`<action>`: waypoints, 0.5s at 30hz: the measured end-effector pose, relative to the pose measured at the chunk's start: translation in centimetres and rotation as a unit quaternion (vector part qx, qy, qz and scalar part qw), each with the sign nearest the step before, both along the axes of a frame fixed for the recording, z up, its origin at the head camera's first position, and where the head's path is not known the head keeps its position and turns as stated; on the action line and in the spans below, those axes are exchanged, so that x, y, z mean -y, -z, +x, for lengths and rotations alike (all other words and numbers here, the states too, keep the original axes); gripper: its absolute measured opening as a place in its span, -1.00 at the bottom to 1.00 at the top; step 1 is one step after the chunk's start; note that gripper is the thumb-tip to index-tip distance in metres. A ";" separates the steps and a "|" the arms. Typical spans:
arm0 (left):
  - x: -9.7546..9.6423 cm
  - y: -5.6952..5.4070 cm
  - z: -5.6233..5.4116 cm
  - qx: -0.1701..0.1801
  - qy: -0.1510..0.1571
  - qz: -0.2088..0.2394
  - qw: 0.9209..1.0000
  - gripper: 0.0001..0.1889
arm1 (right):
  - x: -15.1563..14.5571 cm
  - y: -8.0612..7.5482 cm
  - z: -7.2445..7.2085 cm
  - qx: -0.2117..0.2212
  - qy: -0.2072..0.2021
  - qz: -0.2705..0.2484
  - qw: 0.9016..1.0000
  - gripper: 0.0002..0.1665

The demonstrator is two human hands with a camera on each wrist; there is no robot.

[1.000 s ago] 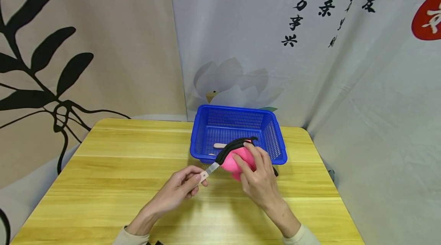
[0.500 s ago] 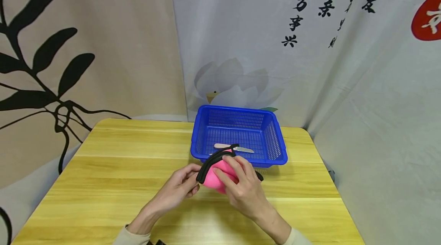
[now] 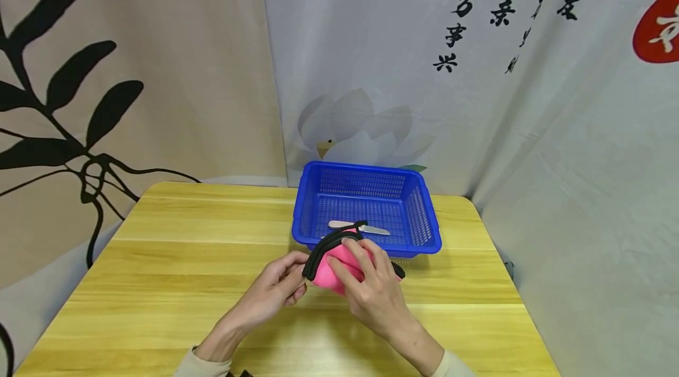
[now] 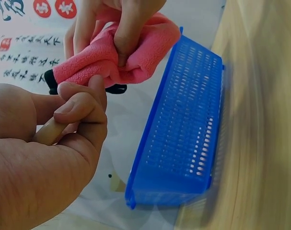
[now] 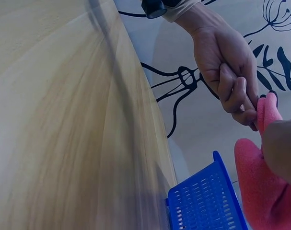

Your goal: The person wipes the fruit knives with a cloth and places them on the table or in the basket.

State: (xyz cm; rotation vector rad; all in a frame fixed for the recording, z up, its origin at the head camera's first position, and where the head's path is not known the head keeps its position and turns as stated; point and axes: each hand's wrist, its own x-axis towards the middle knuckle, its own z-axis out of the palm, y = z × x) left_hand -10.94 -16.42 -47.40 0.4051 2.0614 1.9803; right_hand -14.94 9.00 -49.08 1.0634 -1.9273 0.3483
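My left hand [image 3: 273,285] grips a knife by its pale handle [image 4: 50,132], which shows between the curled fingers in the left wrist view. The blade is hidden by a pink fleecy cloth [image 3: 329,277] with black trim. That cloth is folded in my right hand [image 3: 373,294], thumb and fingers pinching it from above. Its black-edged end touches or nearly touches my left fingertips. Both hands are raised over the table, just in front of a blue basket [image 3: 432,230]. Another knife [image 3: 376,230] with a pale handle lies in the basket.
The wooden table [image 3: 185,259] reaches back to a printed curtain [image 3: 212,70] behind it. The blue basket stands near the table's back edge, right of the middle. A second curtain fold [image 3: 583,188] hangs along the right side.
The cloth in my right hand has slid left and down along the knife, covering the blade that showed earlier. My left hand has stayed almost still. The knife in the basket now shows more fully.
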 end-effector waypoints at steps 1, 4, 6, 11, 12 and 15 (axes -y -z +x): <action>0.0 0.0 0.0 -0.001 0.001 0.001 1.000 -0.68 | 0.0 0.0 0.0 0.000 0.003 0.001 1.000 -0.64; 0.0 0.0 0.0 -0.008 0.006 0.001 1.000 -0.68 | -0.2 -0.1 -0.2 0.004 0.014 0.003 1.000 -0.61; 0.0 0.1 0.0 -0.015 0.010 0.001 1.000 -0.67 | -0.3 0.0 -0.3 0.009 0.021 0.004 1.000 -0.59; 0.0 0.2 0.1 -0.024 0.009 -0.012 1.000 -0.67 | -0.7 0.1 -0.7 0.014 0.036 0.002 0.999 -0.54; 0.0 0.2 0.1 -0.024 0.009 -0.014 1.000 -0.68 | -0.8 0.1 -0.8 0.015 0.039 0.002 0.999 -0.54; 0.1 0.3 0.1 -0.022 0.011 -0.018 1.000 -0.67 | -1.2 0.2 -1.1 0.021 0.050 0.005 0.999 -0.52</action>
